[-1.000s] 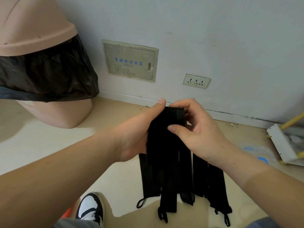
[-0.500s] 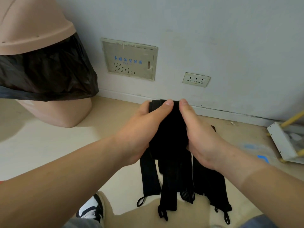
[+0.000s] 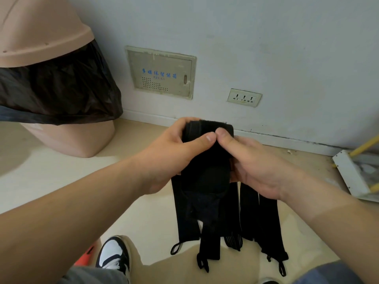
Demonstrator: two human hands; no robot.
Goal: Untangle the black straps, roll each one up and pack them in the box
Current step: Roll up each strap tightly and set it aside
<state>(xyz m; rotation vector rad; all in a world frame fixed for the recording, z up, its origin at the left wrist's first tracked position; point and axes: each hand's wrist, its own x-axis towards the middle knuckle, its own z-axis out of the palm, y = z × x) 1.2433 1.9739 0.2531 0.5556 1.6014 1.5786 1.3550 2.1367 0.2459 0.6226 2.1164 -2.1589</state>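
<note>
L hand (image 3: 174,152) & R hand (image 3: 252,167) both clamp the top of the black straps (image 3: 207,191), held up over the floor (image 3: 143,212) near the wall (image 3: 287,48), thumbs now meeting on a thicker folded wad vs 1 s ago, so rolling looks begun, tails dangling, box not in view.

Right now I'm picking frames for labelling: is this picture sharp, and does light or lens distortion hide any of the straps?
Head view: sharp on the left hand and right hand; soft, even light, no glare; the black straps merge into one dark mass where folded; a shadow darkens the floor under their hanging ends; the wide lens stretches the frame edges.
</note>
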